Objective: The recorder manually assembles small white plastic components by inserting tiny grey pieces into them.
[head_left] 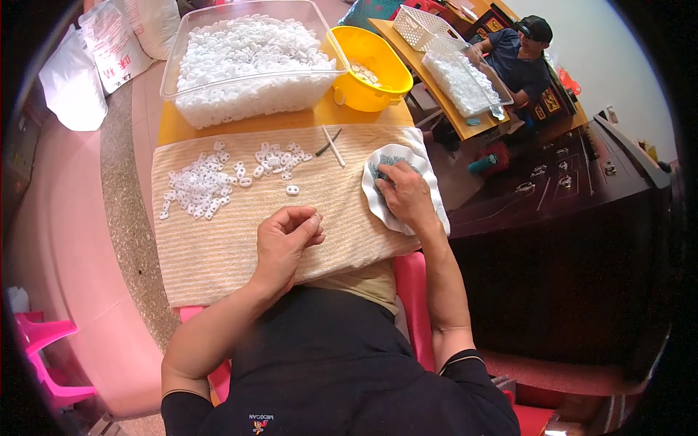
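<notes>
My left hand (285,240) hovers over the front of the striped towel (218,254), its thumb and fingers pinched together. Whatever is between those fingertips is too small to make out. At the right of the towel, my right hand (407,195) reaches into a white wavy-edged dish (377,212). Its bent fingers, slightly apart, touch the tiny grey-green pieces (393,158) there. A single white two-holed plastic piece (292,190) lies just beyond my left hand. Farther left spreads a heap of the same white pieces (200,185), with a smaller cluster (280,160) beside it.
A white stick (333,145) and a dark stick (328,143) cross on the towel. Behind stand a clear bin (254,98) full of white pieces and a yellow tub (367,94). Another person (523,65) works at a table at the far right. Sacks (113,43) stand far left.
</notes>
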`<action>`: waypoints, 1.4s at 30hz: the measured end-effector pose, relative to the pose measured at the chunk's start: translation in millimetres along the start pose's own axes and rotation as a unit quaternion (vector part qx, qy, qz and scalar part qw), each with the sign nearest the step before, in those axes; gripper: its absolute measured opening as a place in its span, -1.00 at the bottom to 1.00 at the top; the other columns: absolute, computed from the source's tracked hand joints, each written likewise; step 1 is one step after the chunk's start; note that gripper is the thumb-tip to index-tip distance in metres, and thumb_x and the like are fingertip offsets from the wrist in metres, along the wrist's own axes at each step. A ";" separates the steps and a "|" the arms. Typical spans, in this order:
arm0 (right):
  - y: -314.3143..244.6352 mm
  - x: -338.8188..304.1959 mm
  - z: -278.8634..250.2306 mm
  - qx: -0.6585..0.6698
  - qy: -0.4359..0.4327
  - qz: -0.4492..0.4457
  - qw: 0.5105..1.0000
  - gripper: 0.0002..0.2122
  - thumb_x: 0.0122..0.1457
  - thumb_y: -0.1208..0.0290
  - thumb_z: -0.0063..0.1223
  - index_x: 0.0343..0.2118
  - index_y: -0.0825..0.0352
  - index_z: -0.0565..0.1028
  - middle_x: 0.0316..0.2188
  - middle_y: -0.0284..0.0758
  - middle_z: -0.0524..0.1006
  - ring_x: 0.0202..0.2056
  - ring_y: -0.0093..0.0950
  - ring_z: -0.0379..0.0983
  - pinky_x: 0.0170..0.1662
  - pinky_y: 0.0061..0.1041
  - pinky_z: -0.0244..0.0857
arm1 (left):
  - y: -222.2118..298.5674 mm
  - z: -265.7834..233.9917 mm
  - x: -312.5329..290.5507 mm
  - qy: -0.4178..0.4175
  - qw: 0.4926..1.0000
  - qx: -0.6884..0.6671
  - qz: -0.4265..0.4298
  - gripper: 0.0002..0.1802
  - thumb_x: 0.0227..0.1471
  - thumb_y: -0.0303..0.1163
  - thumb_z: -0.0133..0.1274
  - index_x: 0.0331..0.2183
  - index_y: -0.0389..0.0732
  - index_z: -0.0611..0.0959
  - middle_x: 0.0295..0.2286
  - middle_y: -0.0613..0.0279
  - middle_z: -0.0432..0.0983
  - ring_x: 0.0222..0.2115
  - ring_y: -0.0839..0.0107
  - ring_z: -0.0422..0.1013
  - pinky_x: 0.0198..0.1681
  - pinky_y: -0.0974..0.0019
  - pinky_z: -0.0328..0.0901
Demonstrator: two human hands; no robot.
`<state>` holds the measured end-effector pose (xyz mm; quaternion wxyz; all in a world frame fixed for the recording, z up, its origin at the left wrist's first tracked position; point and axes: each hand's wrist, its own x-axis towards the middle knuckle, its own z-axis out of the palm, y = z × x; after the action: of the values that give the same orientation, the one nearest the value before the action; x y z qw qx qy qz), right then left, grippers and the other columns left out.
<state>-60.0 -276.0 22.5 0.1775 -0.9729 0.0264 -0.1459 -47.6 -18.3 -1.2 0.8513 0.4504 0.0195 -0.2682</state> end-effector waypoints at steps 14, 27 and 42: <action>5.5 -3.8 5.5 0.029 0.020 -0.001 0.999 -0.89 0.08 0.41 0.07 -0.38 0.32 0.54 -0.37 -0.20 0.49 -0.32 -0.14 0.46 -0.25 -0.25 0.34 | -3.3 -0.8 0.8 -0.005 1.000 0.003 0.001 -0.88 0.04 -0.53 0.11 -0.32 -0.33 0.57 -0.46 0.27 0.50 -0.46 0.56 0.43 -0.34 0.46 0.44; 8.6 -0.2 10.6 0.026 0.024 -0.011 0.999 -0.90 0.09 0.43 0.06 -0.36 0.31 0.53 -0.37 -0.19 0.49 -0.33 -0.14 0.46 -0.25 -0.26 0.33 | -5.6 -2.2 1.5 -0.014 1.000 0.014 -0.003 -0.87 0.04 -0.52 0.11 -0.30 -0.32 0.57 -0.43 0.26 0.52 -0.44 0.55 0.44 -0.32 0.45 0.44; -0.7 -12.4 3.5 0.160 0.067 0.027 0.985 -0.96 0.03 0.56 0.11 -0.45 0.40 0.52 -0.58 -0.38 0.48 -0.58 -0.64 0.36 -0.53 -0.62 0.20 | -4.3 -1.3 0.5 -0.012 1.000 0.017 -0.011 -0.88 0.05 -0.52 0.11 -0.31 -0.31 0.57 -0.44 0.27 0.51 -0.44 0.57 0.44 -0.32 0.47 0.43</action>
<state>-70.8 -272.9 16.2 0.3325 -0.9190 0.0408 -0.2079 -48.9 -19.4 -5.3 0.8407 0.4615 0.0095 -0.2831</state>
